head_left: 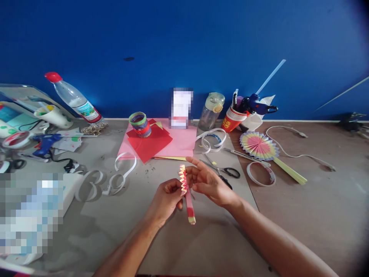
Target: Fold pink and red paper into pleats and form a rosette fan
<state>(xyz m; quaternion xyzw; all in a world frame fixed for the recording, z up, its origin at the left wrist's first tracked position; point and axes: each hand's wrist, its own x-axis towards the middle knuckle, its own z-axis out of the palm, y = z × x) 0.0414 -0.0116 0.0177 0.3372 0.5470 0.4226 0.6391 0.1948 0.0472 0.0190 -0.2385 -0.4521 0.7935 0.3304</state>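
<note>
My left hand (167, 202) pinches a folded paper fan (183, 181) with a pleated, zigzag edge in red, pink and yellow. From its lower end a narrow pink and red paper handle (190, 209) with a yellowish tip points down toward me. On the other side, my right hand (211, 184) has its fingers stretched apart beside the pleats; whether a fingertip touches the paper is hard to see. Just behind that hand lie scissors (230, 172) with black handles. A finished round pleated paper fan (258, 145) with a yellow handle lies to the right.
Red paper sheets (150, 142) and a tape-wrapped ring stack (140, 124) rest on pink paper (127, 144). Curled white strips (118, 184) and a glue gun (47, 144) lie left. A bottle (211, 111), a cup of tools (234, 117), a tape roll (261, 174) and a cable (288, 156) are right.
</note>
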